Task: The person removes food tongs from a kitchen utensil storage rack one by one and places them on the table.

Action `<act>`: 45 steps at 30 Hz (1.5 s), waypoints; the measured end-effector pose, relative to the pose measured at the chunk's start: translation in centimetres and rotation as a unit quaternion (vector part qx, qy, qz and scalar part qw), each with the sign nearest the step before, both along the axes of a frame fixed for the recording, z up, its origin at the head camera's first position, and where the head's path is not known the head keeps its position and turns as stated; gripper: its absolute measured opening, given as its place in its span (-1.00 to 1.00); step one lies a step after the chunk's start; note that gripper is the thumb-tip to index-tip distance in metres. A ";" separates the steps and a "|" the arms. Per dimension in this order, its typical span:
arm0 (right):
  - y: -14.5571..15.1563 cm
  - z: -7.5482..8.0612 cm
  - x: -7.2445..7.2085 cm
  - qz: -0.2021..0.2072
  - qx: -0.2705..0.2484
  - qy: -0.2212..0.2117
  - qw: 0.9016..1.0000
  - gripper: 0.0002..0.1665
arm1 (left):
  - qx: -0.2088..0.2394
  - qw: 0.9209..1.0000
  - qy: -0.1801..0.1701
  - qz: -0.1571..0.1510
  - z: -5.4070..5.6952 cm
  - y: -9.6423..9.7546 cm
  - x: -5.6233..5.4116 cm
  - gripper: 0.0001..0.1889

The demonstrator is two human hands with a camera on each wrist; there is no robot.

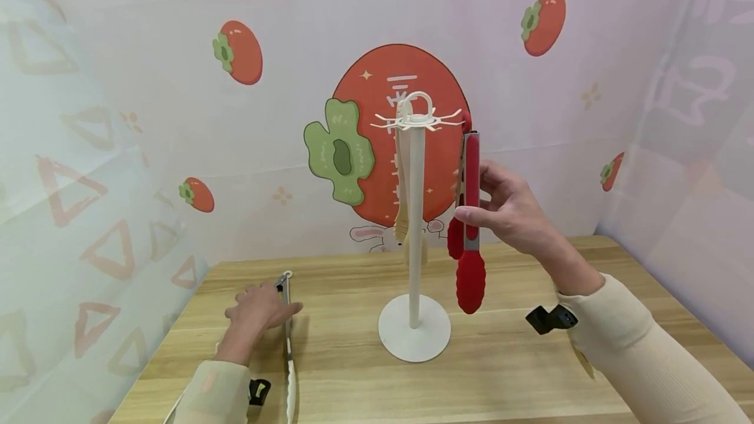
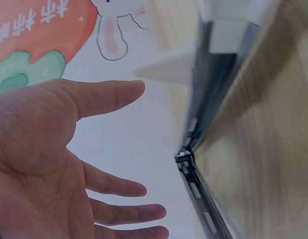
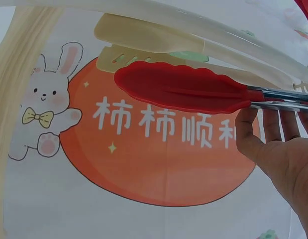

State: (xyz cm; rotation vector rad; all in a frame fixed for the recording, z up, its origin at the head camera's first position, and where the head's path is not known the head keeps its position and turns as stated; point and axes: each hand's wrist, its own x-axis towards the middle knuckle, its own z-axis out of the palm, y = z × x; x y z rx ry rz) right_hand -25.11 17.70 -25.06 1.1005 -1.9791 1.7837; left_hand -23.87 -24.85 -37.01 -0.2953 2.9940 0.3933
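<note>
My right hand (image 1: 518, 214) pinches a pair of red tongs (image 1: 472, 182) between thumb and fingers, at the handle. The tongs hang upright with their scalloped red heads down, and their red top end overlaps a hook tip of the white utensil stand (image 1: 415, 214). In the right wrist view, the fingers lie along the metal arms below a red tong head (image 3: 183, 87). My left hand (image 1: 259, 306) has its fingers spread beside a second pair of tongs (image 1: 287, 326), metal with white ends, lying on the table. In the left wrist view, these metal tongs (image 2: 208, 84) stand apart from the straight fingers.
Beige utensils (image 3: 144, 32), one of them slotted, hang on the far side of the stand. Its round white base (image 1: 414, 339) sits on the wooden table (image 1: 341, 371). A patterned cloth wall (image 1: 283, 116) rises behind the table, with others at both sides.
</note>
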 end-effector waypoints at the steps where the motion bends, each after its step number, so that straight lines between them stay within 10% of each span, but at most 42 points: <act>1: 0.0 0.0 0.0 0.001 -0.002 0.000 1.000 -0.49 | 0.000 1.000 0.003 -0.001 0.1 0.1 0.0 -0.12; 16: 0.9 -0.5 0.8 -0.015 -0.005 -0.006 1.000 -0.50 | -0.003 0.994 0.103 -0.046 1.3 1.6 0.4 -0.30; 34: 2.5 -2.5 1.0 -0.051 0.027 -0.002 0.998 -0.53 | 0.102 0.972 0.188 -0.095 2.6 3.5 0.1 -0.30; 45: 3.3 -3.9 1.9 -0.138 0.082 -0.009 0.987 -0.50 | 0.148 0.959 0.216 -0.111 3.8 5.2 -0.3 -0.35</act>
